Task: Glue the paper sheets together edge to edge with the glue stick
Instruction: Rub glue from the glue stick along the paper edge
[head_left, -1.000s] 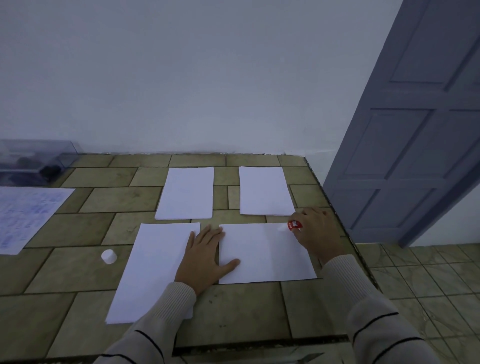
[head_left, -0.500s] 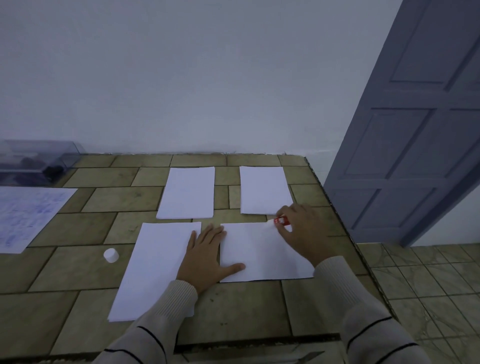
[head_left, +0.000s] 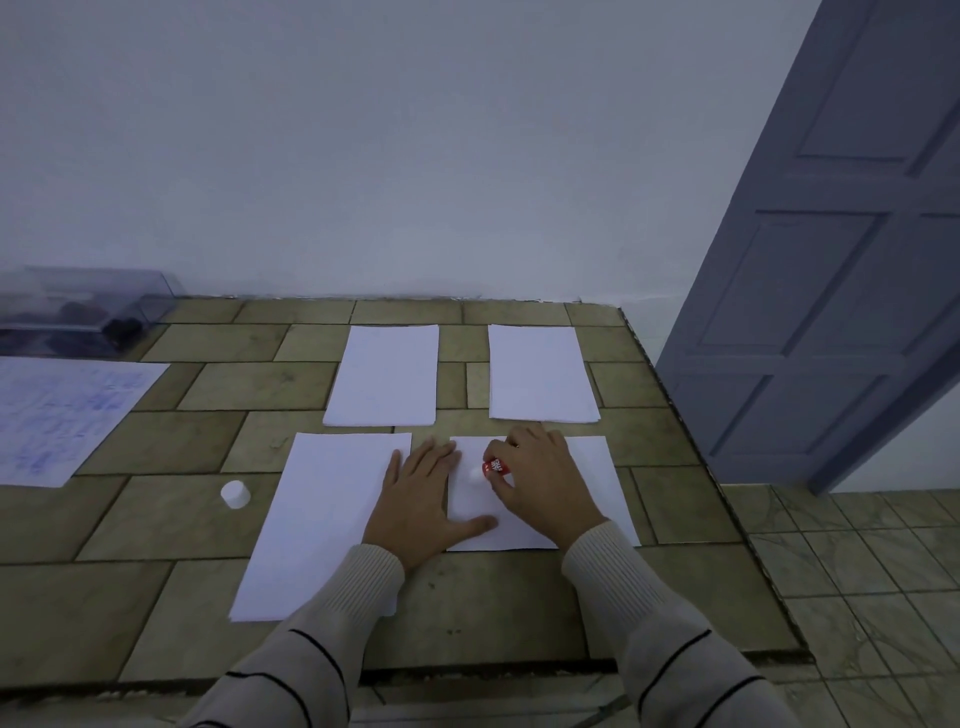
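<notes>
Right hand (head_left: 540, 478): fingers curled round the glue stick (head_left: 496, 466). We see its red body between thumb and fingers, with the white tip pointing left. The tip lies over the near right sheet (head_left: 597, 478), close to that sheet's left edge. We cannot tell whether it touches the paper.

Left hand (head_left: 421, 499): flat, palm down, with straight, slightly spread fingers that hold nothing. It spans the gap between the two near sheets. The outer fingers rest on the right edge of the near left sheet (head_left: 322, 514), and the thumb reaches onto the lower left corner of the near right sheet. The two hands are just beside each other. Both sleeves are pale with thin dark stripes.

The two near sheets lie side by side, apart, with bare tiled counter (head_left: 182, 441) between them. Behind them we note the far left sheet (head_left: 384, 374) and the far right sheet (head_left: 540, 371), also apart from each other and from the near pair.

A white cap (head_left: 235, 493) stands on the counter just left of the near left sheet. Further left lies a printed sheet (head_left: 62, 415), and behind it a clear box (head_left: 78, 312) stands against the wall. A grey-blue door (head_left: 831, 260) stands to the right of the counter, above the tiled floor (head_left: 857, 561).
</notes>
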